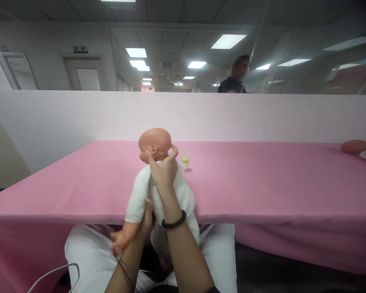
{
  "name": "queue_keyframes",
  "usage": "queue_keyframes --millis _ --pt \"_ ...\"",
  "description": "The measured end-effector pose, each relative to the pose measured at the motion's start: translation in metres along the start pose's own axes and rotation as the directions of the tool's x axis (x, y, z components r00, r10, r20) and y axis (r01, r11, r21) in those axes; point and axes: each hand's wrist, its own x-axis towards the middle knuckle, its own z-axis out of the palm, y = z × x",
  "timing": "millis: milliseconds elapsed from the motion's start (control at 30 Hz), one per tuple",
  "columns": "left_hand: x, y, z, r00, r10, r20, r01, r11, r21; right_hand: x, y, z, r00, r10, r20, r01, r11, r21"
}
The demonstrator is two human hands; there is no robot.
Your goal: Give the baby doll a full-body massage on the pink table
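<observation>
A baby doll [183,191] in a white outfit is held upright at the table's front edge, its bald head turned to the left. My right hand [164,169] grips the doll behind the neck and head, thumb near the cheek, a dark coiled band on the wrist. Lower down, my left hand [147,215] is around the doll's torso under its arm, the fingers mostly hidden by the body. Just right of the doll's shoulder stands a small white bottle [185,166] with a green cap.
A pink cloth covers the table [262,183]. Another doll [358,147] lies at the far right edge, partly out of view. Behind the table is a white partition [232,118] with glass above it, and a person [233,83] is visible through it. A white cable [61,268] hangs lower left.
</observation>
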Motion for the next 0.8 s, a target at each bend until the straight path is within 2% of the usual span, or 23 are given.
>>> queue_keyframes --millis 67,167,300,500,600,700,800 --pt "0.006 0.007 0.001 0.999 0.003 -0.044 -0.007 0.996 -0.090 0.007 0.002 0.015 0.992 0.061 0.111 -0.048 0.992 -0.115" --pt "0.017 0.016 0.004 0.999 -0.043 -0.009 0.041 0.991 -0.124 0.016 0.005 0.034 0.958 0.136 0.251 -0.068 0.963 -0.262" --pt "0.027 0.024 0.004 0.997 -0.077 0.018 0.079 0.988 -0.130 0.028 0.017 0.055 0.898 0.269 0.347 -0.135 0.922 -0.363" --pt "0.032 0.030 0.007 0.984 -0.167 0.060 0.176 0.959 -0.222 0.044 0.045 0.074 0.795 0.466 0.388 -0.265 0.843 -0.469" --pt "0.036 0.031 0.006 0.978 -0.206 0.046 0.211 0.945 -0.250 0.046 0.054 0.082 0.753 0.536 0.383 -0.301 0.797 -0.524" --pt "0.038 0.031 0.005 0.970 -0.242 0.001 0.235 0.940 -0.248 0.046 0.057 0.090 0.750 0.557 0.357 -0.303 0.769 -0.563" --pt "0.038 0.030 0.005 0.972 -0.226 -0.072 0.202 0.948 -0.244 0.046 0.058 0.096 0.755 0.562 0.337 -0.312 0.760 -0.570"
